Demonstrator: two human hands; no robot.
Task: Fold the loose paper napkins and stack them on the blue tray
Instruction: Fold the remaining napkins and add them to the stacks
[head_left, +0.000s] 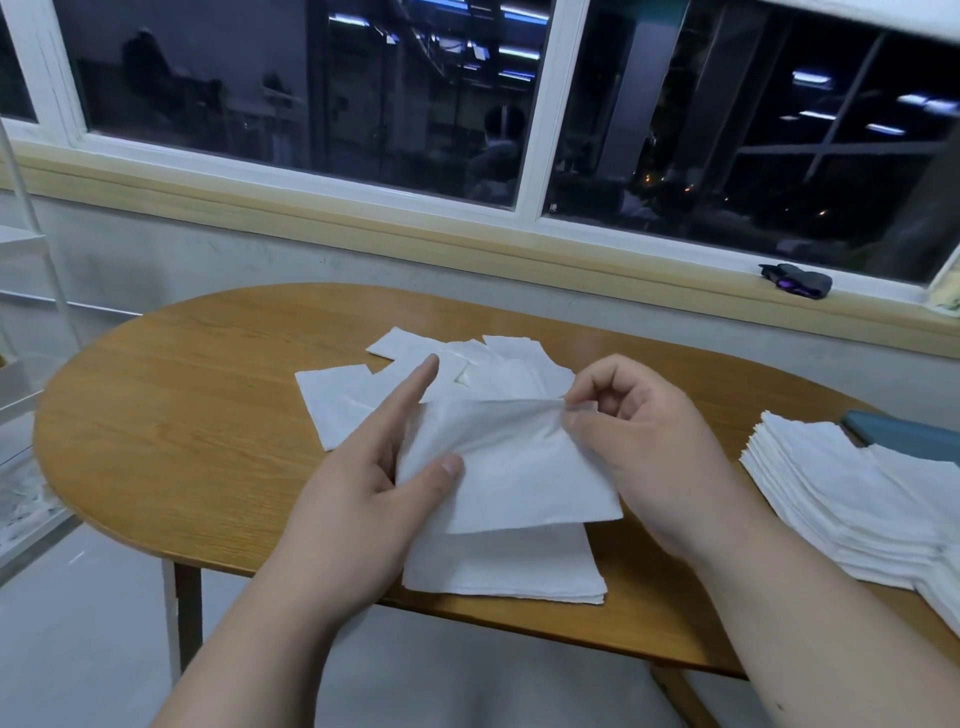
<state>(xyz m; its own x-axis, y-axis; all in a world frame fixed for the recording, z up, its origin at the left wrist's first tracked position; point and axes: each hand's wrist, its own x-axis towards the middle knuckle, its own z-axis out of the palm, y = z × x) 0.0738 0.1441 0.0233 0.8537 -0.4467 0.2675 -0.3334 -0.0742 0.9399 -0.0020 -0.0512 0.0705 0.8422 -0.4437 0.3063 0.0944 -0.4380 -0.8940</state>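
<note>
- The fingers (605, 387) of the right hand (644, 447) were curled in and pinched the upper right corner of a single napkin (514, 462), lifting that corner off the paper below.
- The left hand (358, 483) held the napkin's left edge. Its thumb lay on top of the paper and its index finger stretched straight along the edge. The other fingers were hidden behind the sheet, so the hold read as a pinch between thumb and fingers beneath.
- Between the two hands the napkin hung slightly slack, tilted toward the camera and just above a small pile (504, 569) of flat napkins near the front edge of the surface (182, 395).
- Judged from this, the step in hand was folding one sheet: it had been taken up and a corner raised, but no crease was made yet.
- The next move likely called for bringing the pinched corner across to meet the opposite edge, lining the edges up, then pressing the crease flat. Thin paper would skew or tear if pulled unevenly.
- Behind the hands, the loose napkins (343, 400) lay scattered and overlapping toward the middle of the surface.
- Well to the right, a tall stack (841, 499) of folded napkins sat on the blue tray (914, 436), of which only a far corner showed.
- Much of the task seemed done, given the stack's height, though several sheets remained.
- Beyond the surface, a small dark object (795, 280) rested on the window sill (467, 239).
</note>
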